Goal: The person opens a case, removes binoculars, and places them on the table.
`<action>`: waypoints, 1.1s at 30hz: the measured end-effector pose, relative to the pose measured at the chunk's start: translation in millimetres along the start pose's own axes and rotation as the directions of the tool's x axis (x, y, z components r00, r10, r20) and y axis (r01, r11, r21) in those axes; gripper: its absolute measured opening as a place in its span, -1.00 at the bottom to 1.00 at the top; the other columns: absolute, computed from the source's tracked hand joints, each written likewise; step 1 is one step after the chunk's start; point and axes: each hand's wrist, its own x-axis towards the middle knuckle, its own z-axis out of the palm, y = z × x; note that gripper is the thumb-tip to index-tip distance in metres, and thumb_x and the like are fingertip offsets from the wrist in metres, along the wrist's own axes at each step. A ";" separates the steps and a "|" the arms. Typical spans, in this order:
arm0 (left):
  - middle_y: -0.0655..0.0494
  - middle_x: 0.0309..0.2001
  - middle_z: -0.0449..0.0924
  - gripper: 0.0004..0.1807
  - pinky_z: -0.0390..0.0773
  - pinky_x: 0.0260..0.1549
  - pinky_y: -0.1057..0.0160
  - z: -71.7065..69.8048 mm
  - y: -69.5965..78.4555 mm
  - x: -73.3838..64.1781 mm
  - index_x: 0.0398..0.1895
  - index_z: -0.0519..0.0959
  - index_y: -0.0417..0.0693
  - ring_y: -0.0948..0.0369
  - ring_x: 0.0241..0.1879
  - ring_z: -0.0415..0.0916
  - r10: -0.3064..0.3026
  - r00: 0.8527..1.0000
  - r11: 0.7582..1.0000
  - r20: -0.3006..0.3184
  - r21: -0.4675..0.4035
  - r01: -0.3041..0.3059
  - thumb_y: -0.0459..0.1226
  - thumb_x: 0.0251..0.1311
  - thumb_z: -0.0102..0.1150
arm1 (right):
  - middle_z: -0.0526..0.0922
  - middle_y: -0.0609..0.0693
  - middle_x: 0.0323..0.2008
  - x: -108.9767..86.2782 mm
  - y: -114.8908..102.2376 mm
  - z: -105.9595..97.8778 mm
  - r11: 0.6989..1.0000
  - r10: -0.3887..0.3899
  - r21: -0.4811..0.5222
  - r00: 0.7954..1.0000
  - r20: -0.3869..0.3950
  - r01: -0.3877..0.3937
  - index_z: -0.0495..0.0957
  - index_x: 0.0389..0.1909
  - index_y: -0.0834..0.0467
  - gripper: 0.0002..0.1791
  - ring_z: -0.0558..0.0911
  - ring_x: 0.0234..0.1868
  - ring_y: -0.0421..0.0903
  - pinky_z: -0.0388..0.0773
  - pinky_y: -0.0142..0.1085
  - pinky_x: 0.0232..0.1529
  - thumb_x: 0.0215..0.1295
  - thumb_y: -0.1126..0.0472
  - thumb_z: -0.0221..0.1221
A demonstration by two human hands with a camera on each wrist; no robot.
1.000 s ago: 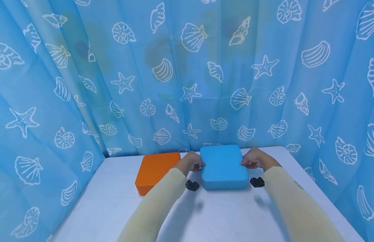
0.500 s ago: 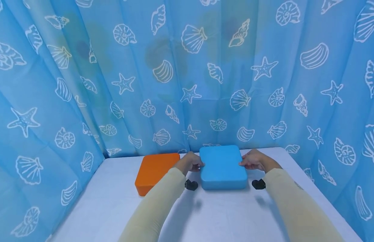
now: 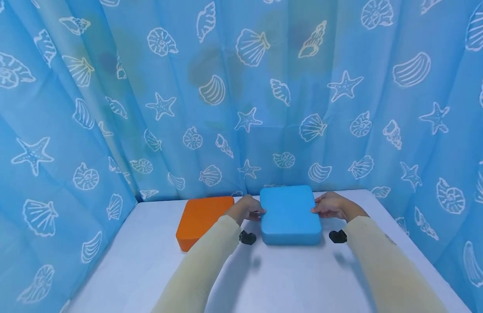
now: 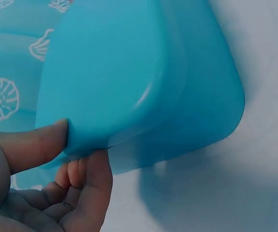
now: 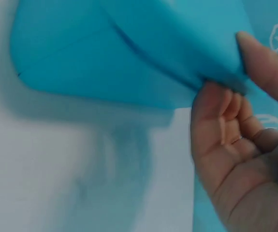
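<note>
A light blue lidded box with rounded corners stands toward the back of the table, its lid [image 3: 289,212] facing up. My left hand [image 3: 248,208] pinches the lid's left edge, thumb on top and curled fingers underneath, as the left wrist view shows closely. At the right edge my right hand [image 3: 332,206] holds the lid in the same way. In the right wrist view a dark gap runs between the lid's rim and the box base [image 5: 76,58]. The lid hides the inside of the box.
An orange box [image 3: 202,217] sits left of the blue one, partly behind my left forearm. Both stand on a white-covered table [image 3: 140,261]. A blue curtain [image 3: 226,113] with white shells and starfish hangs close behind and along both sides.
My right wrist has swung slightly to the right. Both hands keep their pinch on the lid, and the boxes stay in place; the head view shifts a little.
</note>
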 end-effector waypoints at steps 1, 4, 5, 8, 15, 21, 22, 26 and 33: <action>-0.16 -0.19 0.50 -0.49 0.67 -0.27 0.07 -0.6 1.2 -1.1 0.14 0.38 -0.37 -0.01 -0.27 0.61 0.005 1.000 1.000 0.004 -0.009 -0.005 -0.46 0.14 0.33 | 0.48 0.31 0.02 -1.2 -1.9 -0.4 1.000 0.008 -0.004 1.000 -0.009 -0.008 0.25 0.25 0.47 -0.28 0.57 -0.09 0.12 0.56 -0.01 0.02 0.16 0.28 0.37; -0.17 -0.21 0.53 -0.49 0.66 -0.26 0.07 -3.4 1.4 0.1 0.14 0.39 -0.39 -0.01 -0.28 0.63 -0.001 1.000 0.999 0.028 -0.041 0.002 -0.44 0.13 0.34 | 0.46 0.31 0.02 -3.4 -4.8 -1.1 1.000 0.025 0.009 1.000 -0.001 -0.025 0.23 0.24 0.47 -0.27 0.55 -0.10 0.13 0.57 -0.02 0.00 0.16 0.28 0.37; -0.18 -0.22 0.54 -0.49 0.66 -0.26 0.07 -4.5 0.9 0.6 0.13 0.41 -0.39 -0.01 -0.29 0.63 -0.003 0.999 0.999 0.038 -0.052 0.005 -0.44 0.13 0.34 | 0.45 0.31 0.03 -3.8 -4.9 -0.6 0.999 0.033 0.023 0.999 0.002 -0.033 0.24 0.24 0.47 -0.29 0.54 -0.10 0.13 0.58 -0.04 -0.01 0.17 0.29 0.36; -0.17 -0.22 0.54 -0.48 0.66 -0.24 0.07 -7.5 -0.2 0.2 0.13 0.41 -0.39 -0.01 -0.30 0.63 0.013 0.998 0.996 0.066 -0.084 -0.007 -0.42 0.12 0.36 | 0.42 0.32 0.07 -4.8 -3.8 0.1 0.998 0.040 0.045 0.999 0.014 -0.041 0.22 0.26 0.46 -0.29 0.54 -0.09 0.13 0.60 -0.08 -0.05 0.20 0.29 0.34; -0.16 -0.19 0.57 -0.54 0.66 -0.25 0.08 -8.6 -4.1 -5.8 0.06 0.50 -0.35 -0.01 -0.28 0.62 0.042 0.994 0.995 0.096 -0.094 -0.033 -0.38 0.11 0.38 | 0.38 0.34 0.12 -10.5 0.4 -0.5 0.999 0.023 0.049 0.999 0.025 -0.024 0.17 0.30 0.47 -0.25 0.52 -0.06 0.14 0.61 -0.12 -0.08 0.21 0.28 0.32; -0.13 -0.20 0.56 -0.58 0.67 -0.35 0.19 -6.9 -8.5 -13.7 0.05 0.52 -0.36 0.04 -0.32 0.60 0.049 0.989 0.994 0.138 -0.107 -0.035 -0.38 0.14 0.36 | 0.41 0.33 0.09 -19.4 1.9 -0.4 0.998 0.023 0.056 0.999 0.027 -0.025 0.15 0.29 0.51 -0.26 0.53 -0.04 0.15 0.62 -0.09 -0.09 0.26 0.23 0.29; -0.13 -0.20 0.56 -0.57 0.67 -0.35 0.20 -6.7 -9.1 -15.6 0.07 0.51 -0.36 0.05 -0.32 0.59 0.053 0.988 0.993 0.143 -0.114 -0.037 -0.38 0.15 0.35 | 0.42 0.32 0.07 -21.5 1.5 0.0 0.997 0.028 0.065 0.999 0.024 -0.030 0.17 0.28 0.51 -0.28 0.54 -0.04 0.14 0.63 -0.09 -0.10 0.28 0.22 0.27; -0.13 -0.18 0.54 -0.53 0.66 -0.33 0.22 -6.5 -12.8 -23.5 0.12 0.46 -0.36 0.06 -0.33 0.55 0.067 0.985 0.987 0.159 -0.157 -0.042 -0.39 0.15 0.34 | 0.45 0.30 0.02 -29.7 1.3 1.1 0.995 0.023 0.094 0.999 0.034 -0.026 0.17 0.29 0.50 -0.34 0.55 -0.07 0.12 0.63 -0.09 -0.10 0.36 0.20 0.19; -0.17 -0.13 0.47 -0.47 0.65 -0.29 0.22 -7.7 -28.6 -35.4 0.15 0.36 -0.34 0.06 -0.31 0.53 0.087 0.975 0.964 0.205 -0.265 -0.030 -0.41 0.15 0.34 | 0.48 0.28 -0.01 -40.9 9.9 6.2 0.997 -0.015 0.080 0.999 0.029 0.013 0.17 0.28 0.49 -0.38 0.56 -0.08 0.11 0.63 -0.10 -0.13 0.40 0.19 0.14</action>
